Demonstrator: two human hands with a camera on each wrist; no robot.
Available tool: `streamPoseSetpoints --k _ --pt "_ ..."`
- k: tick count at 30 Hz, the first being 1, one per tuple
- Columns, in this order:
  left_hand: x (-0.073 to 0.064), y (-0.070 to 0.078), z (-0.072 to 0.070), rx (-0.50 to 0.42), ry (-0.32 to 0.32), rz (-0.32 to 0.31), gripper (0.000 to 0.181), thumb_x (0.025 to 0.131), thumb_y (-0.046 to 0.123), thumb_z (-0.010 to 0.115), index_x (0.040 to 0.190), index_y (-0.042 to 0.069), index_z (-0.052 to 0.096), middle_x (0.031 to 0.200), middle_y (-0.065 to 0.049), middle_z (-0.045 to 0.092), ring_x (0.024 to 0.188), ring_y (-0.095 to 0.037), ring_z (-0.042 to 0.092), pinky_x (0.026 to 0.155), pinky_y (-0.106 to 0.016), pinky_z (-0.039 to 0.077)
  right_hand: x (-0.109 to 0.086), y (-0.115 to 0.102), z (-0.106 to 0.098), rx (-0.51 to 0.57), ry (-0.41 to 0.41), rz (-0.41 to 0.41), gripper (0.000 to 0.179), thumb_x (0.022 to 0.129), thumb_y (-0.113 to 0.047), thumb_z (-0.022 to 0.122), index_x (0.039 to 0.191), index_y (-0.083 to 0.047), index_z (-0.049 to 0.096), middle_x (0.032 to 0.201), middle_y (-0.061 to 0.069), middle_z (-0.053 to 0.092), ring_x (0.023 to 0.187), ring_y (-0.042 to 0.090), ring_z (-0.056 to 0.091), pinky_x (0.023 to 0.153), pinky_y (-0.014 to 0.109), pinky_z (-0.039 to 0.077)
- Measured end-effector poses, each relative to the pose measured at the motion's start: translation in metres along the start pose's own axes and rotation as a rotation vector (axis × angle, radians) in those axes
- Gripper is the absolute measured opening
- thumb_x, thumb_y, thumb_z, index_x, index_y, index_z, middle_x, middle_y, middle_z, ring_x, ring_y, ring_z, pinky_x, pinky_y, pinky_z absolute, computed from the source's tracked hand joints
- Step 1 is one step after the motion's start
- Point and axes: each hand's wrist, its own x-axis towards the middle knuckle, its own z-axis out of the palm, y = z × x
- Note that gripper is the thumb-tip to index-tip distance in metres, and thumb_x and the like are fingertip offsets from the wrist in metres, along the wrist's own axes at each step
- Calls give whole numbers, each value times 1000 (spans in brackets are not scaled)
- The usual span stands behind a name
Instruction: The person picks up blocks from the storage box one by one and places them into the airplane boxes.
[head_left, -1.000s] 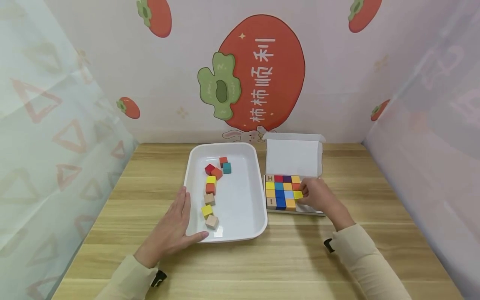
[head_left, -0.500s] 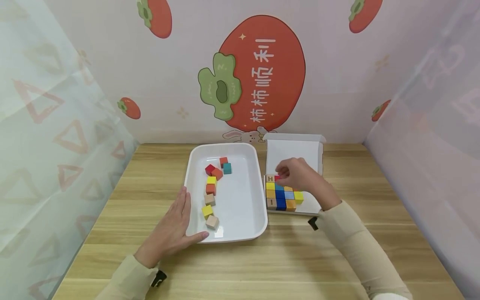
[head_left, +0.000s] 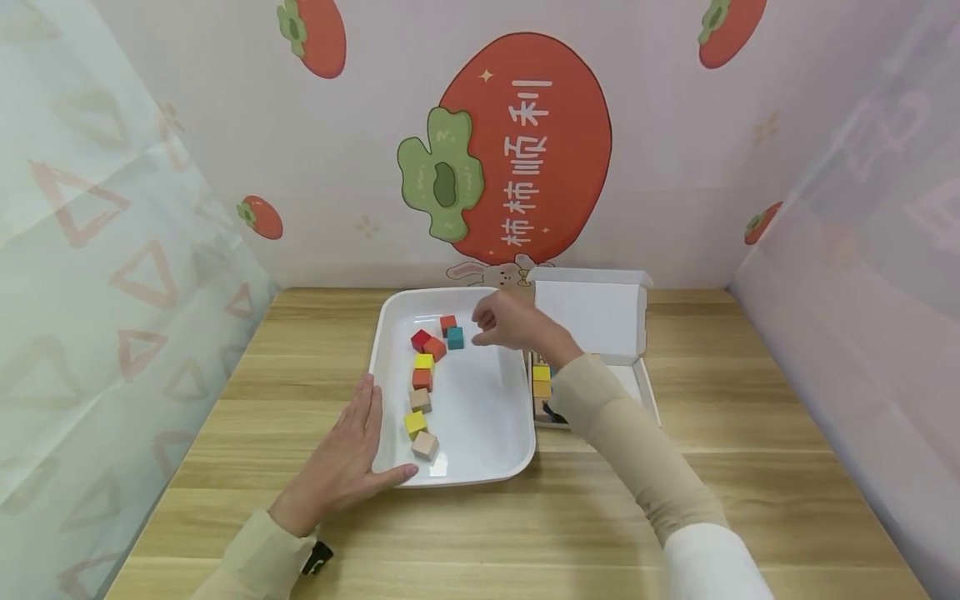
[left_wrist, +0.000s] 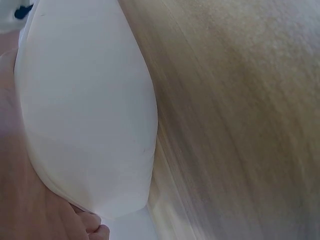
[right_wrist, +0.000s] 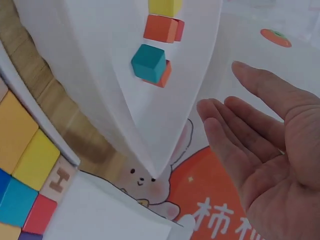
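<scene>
My right hand (head_left: 516, 323) hovers over the far right part of the white tray (head_left: 480, 417), close to a teal cube (head_left: 455, 338). In the right wrist view its thumb and fingers are apart, with nothing between them. The teal cube touches an orange cube (head_left: 447, 323). Red, orange, yellow and plain wooden cubes trail toward the tray's near left corner, ending with a plain wooden cube (head_left: 425, 446). My left hand (head_left: 337, 458) rests along the tray's left side, fingers straight and thumb at the near rim. The left wrist view shows mostly the tray's outer wall (left_wrist: 90, 110).
Right of the tray stands a white cardboard box with its lid (head_left: 588, 315) raised. Coloured cubes sit in rows inside, including a yellow cube (head_left: 542, 374); my right sleeve (head_left: 630, 442) hides most of them. A patterned cloth wall (head_left: 345, 150) rises behind the wooden table (head_left: 480, 542).
My right hand has left the box's right side, passed over its cubes and moved left to above the tray. The left hand and the tray's cubes have stayed in place.
</scene>
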Motion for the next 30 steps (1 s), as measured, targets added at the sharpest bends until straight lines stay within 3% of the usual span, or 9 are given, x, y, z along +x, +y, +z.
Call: streamPoseSetpoints --k 6,11,17,23,30 --pt "-1 0 1 -10 -2 2 128 85 83 58 168 -2 11 179 -19 -1 165 -42 11 126 -60 31 38 4 22 -4 -13 55 39 94 -18 82 129 -6 73 118 10 74 105 25 65 95 35 63" --pt "-1 0 2 -5 14 18 127 86 83 58 168 -2 12 179 -19 1 166 -41 11 125 -60 34 55 9 36 14 0 148 40 94 -19 82 129 -5 71 114 8 69 105 26 62 95 37 62" --pt "0 1 2 -6 29 33 126 87 80 60 167 -5 13 178 -23 3 165 -43 14 126 -60 33 67 12 50 36 0 222 36 93 -16 82 126 -5 71 116 9 67 108 27 60 100 42 60" --pt "2 1 3 -12 26 38 126 87 79 61 166 -6 13 178 -23 3 165 -43 14 127 -58 32 72 12 62 54 32 240 30 90 -13 85 118 -5 74 109 8 67 106 27 59 103 41 59" --pt "2 0 0 -15 11 23 126 87 79 61 167 -6 12 178 -22 0 165 -42 12 128 -58 30 71 4 48 34 27 192 29 91 -14 85 116 -4 75 107 8 69 102 26 62 97 39 61"
